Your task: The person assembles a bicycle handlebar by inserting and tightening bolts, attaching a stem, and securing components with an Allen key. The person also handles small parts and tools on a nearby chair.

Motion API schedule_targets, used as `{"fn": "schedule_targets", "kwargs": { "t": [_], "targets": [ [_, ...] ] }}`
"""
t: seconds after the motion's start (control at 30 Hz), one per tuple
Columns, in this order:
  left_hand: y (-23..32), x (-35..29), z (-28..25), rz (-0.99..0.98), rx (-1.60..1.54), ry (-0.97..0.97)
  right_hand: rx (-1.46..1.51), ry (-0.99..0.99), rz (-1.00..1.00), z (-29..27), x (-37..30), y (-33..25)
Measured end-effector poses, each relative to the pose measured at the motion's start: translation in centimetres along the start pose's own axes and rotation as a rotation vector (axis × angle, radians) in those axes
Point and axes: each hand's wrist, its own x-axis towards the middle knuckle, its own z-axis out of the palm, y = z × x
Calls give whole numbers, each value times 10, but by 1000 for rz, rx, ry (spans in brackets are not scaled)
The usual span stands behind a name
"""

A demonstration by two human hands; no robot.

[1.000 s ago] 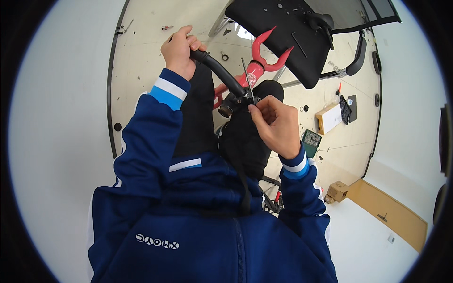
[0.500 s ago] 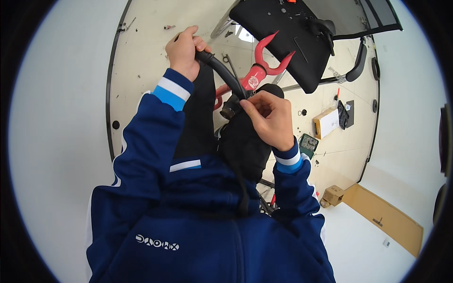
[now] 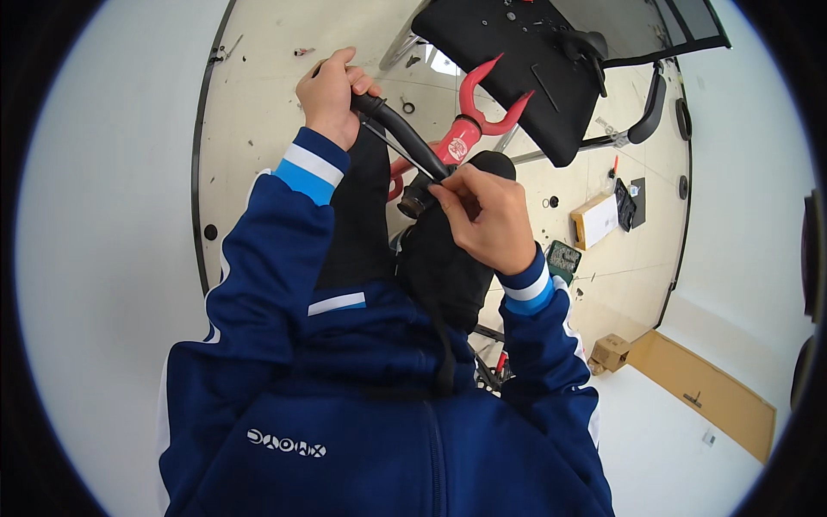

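My left hand is closed around the grip end of a curved black handlebar. Close to the bar's other end, my right hand pinches a thin silver metal rod, which slants along the handlebar toward my left hand. What kind of tool the rod is, I cannot make out. Just past my right fingertips is a red bicycle fork, its two prongs pointing away toward the chair. A dark cylindrical part shows beside my right thumb, above my lap.
A black chair stands beyond the fork, with a bicycle saddle, a hex key and small parts on its seat. On the floor at right lie a box and a green case. A small ring lies ahead.
The thin rod has swung from pointing away beyond the handlebar to lying along its near side, toward my left hand. My right fingers have shifted slightly; the left still grips the bar.
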Motion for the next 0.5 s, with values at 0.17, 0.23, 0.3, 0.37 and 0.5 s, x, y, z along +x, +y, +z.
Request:
{"fn": "schedule_targets", "kwargs": {
  "t": [0.17,0.23,0.3,0.37,0.5],
  "targets": [
    [1,-1,2,3,22,-8,10,-117,20,-5,8,-5],
    [0,2,0,-1,16,-18,68,-118,40,-6,6,-3],
    [1,3,0,-6,0,-21,121,-86,74,-7,1,7],
    [-1,-1,-1,-23,-8,-16,181,-11,137,-5,-7,18],
    [-1,1,1,-4,-15,-33,92,-18,61,-6,-9,18]
  ]
}}
